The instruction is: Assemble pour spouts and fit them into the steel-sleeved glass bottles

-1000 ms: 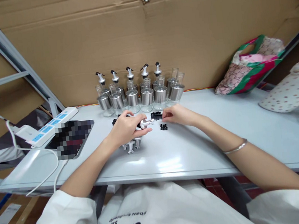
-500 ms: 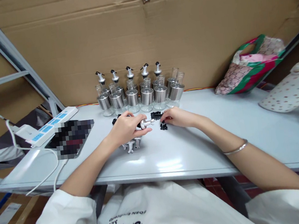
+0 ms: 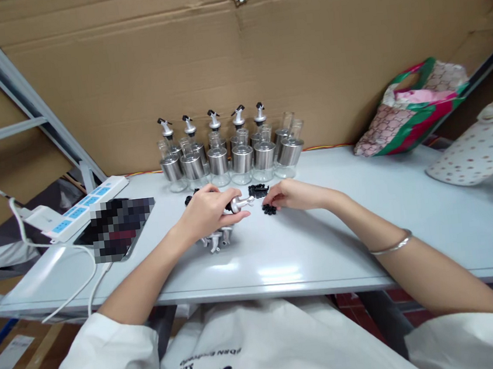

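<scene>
My left hand (image 3: pixel 209 211) is closed around a silver pourer spout (image 3: pixel 240 203) with a black base, its tip pointing right. Beneath that hand lie several more silver spouts (image 3: pixel 216 240), and dark stopper parts (image 3: pixel 189 200) show behind it. My right hand (image 3: pixel 290 194) has its fingertips bent together over a small pile of black caps (image 3: pixel 270 209); whether a cap is between them is hidden. Just beyond sits a second heap of black pieces (image 3: pixel 258 191).
Glass bottles with steel sleeves (image 3: pixel 242 160) stand in rows at the back, several with pourers fitted. At left are a power strip (image 3: pixel 94 203), a phone (image 3: pixel 116 228) and white cables. A patterned bag (image 3: pixel 392 125) and a dotted white jug (image 3: pixel 472 152) stand at right.
My right hand has shifted slightly toward me, from beside the farther black heap down onto the nearer pile of caps. My left hand stays put with the spout.
</scene>
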The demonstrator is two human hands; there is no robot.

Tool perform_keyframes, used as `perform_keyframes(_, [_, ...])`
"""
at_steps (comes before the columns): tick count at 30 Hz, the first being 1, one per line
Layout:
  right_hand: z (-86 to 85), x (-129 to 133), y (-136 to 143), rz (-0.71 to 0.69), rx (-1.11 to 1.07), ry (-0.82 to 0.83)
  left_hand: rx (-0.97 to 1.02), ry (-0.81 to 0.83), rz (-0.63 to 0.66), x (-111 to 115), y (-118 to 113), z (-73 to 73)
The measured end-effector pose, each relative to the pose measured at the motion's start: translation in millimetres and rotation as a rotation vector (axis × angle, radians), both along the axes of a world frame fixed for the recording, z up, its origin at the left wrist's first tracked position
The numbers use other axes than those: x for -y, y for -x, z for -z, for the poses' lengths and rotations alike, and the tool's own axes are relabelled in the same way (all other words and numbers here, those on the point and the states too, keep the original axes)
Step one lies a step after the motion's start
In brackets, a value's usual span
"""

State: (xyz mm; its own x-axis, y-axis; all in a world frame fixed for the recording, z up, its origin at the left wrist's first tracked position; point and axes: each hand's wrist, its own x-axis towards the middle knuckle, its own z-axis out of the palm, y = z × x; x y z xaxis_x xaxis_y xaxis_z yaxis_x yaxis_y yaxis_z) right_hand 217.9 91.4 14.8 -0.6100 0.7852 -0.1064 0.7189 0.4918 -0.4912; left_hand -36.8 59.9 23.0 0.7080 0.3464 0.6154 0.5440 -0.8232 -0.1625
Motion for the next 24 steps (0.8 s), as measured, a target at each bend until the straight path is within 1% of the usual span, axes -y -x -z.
perform_keyframes(9, [0.3,-0.5,-8.2,-0.019,-0.021,0.087,0.005,0.013,0.0,-0.9,0.7,0.9])
perform_keyframes(19, [2.1,1.2,-0.4,0.023,-0.013,0.008,-0.011,0.043,-0.015,-0.8,1.0,0.5])
perform_keyframes(24, [-0.6,3.4,-2.1,-0.028,-0.024,0.015,-0.005,0.046,-0.009,-0.3,0.9,-0.1])
